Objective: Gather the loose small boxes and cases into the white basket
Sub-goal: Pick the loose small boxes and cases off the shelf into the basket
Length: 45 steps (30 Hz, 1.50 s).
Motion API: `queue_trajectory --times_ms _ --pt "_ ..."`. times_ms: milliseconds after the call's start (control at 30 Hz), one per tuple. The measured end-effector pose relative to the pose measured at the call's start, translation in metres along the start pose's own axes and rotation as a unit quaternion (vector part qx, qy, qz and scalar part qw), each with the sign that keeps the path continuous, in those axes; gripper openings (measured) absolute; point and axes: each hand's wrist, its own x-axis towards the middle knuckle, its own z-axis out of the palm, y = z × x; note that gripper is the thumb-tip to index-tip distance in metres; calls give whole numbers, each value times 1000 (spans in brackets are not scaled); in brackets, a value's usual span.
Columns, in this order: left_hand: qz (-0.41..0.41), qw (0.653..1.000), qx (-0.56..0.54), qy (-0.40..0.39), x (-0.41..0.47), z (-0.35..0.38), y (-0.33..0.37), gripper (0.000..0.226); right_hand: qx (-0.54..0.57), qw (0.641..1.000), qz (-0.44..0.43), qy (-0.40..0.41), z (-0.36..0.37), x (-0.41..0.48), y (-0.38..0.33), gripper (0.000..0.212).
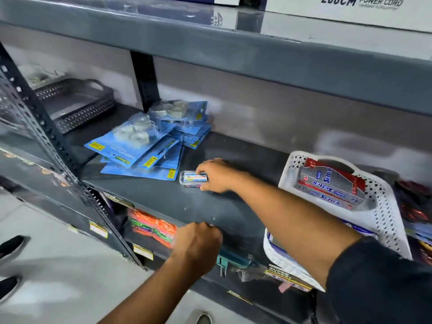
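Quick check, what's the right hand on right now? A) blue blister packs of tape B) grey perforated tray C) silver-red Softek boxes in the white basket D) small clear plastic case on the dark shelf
D: the right hand grips the small clear plastic case lying on the dark shelf, short of the white perforated basket.

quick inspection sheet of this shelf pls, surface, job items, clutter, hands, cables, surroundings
surface: dark grey shelf, mostly bare in the middle
job's things: small clear case on the shelf; white basket at the right, tilted, holding silver-red Softek boxes
clutter: pile of blue tape blister packs; empty grey tray at the back left
grippers: right hand closed on the case; left hand grips the shelf's front edge
cables: nothing seen
surroundings: power cord carton on the shelf above; orange items on the shelf below
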Motion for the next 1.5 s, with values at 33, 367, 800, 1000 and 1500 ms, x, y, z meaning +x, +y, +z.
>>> queue_trajectory --times_ms 33,367,800,1000,1500 --pt "1 1000 2 0 1 1 -1 23 -5 1000 2 -3 3 4 -1 41" --pt "26 998 54 -6 4 -10 -3 25 53 995 36 71 -14 -34 24 36" --pt "-24 998 36 -36 8 -25 9 17 98 973 205 32 -31 -245 99 36" --pt "-40 999 17 -29 6 -20 12 15 115 972 204 26 -3 -262 90 45" --pt "-27 1000 2 -11 -1 -18 11 19 314 896 261 172 11 -271 81 61"
